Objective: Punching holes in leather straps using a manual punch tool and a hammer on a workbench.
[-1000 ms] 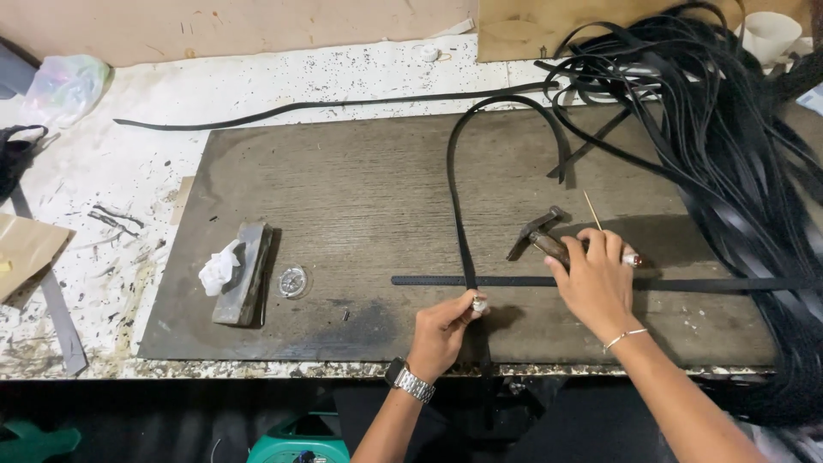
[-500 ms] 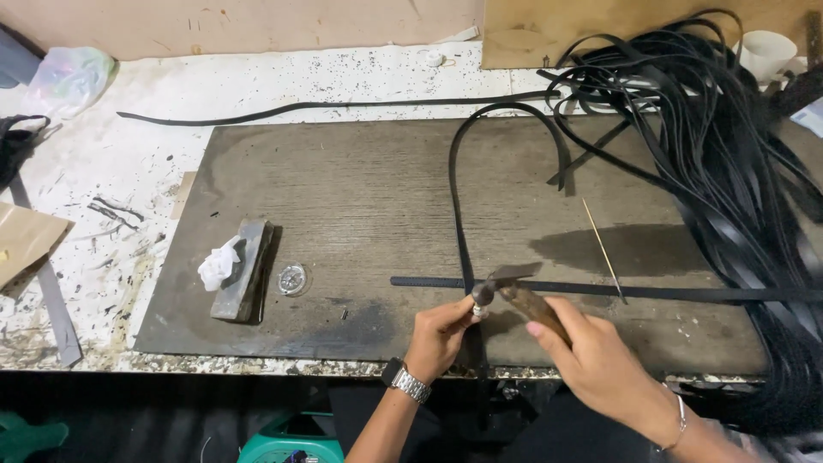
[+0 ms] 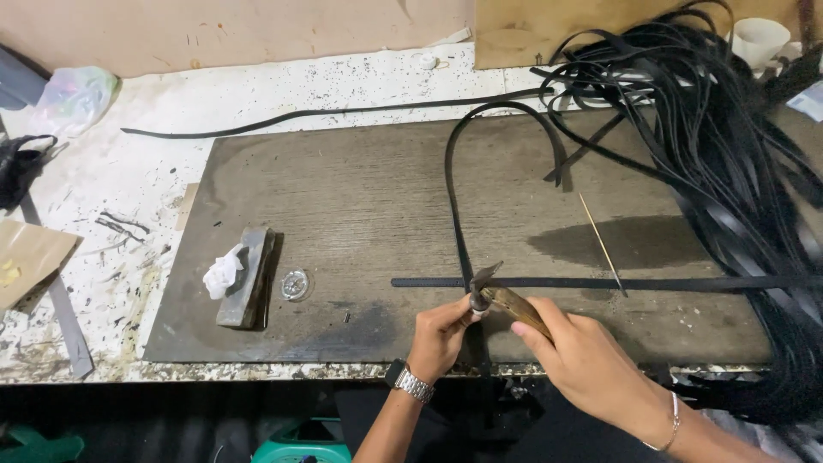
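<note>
My right hand point(image 3: 583, 356) grips the wooden handle of a small hammer point(image 3: 501, 296), whose metal head sits over the crossing of two black straps. One black strap point(image 3: 600, 282) lies flat from left to right across the dark wooden board point(image 3: 343, 206). A second black strap point(image 3: 454, 197) loops up and back over the board. My left hand point(image 3: 441, 334), with a wristwatch, pinches that strap right under the hammer head at the board's near edge.
A big heap of black straps point(image 3: 729, 146) fills the right side. A thin wooden stick point(image 3: 600, 240) lies near a dark stain. A grey block with a white rag point(image 3: 240, 274) and a small round lid point(image 3: 294, 284) sit at the left. A white cup point(image 3: 759, 39) stands far right.
My right hand picked the hammer up from the board beyond the flat strap and brought it toward me to the strap crossing. My left hand stayed pinching the strap.
</note>
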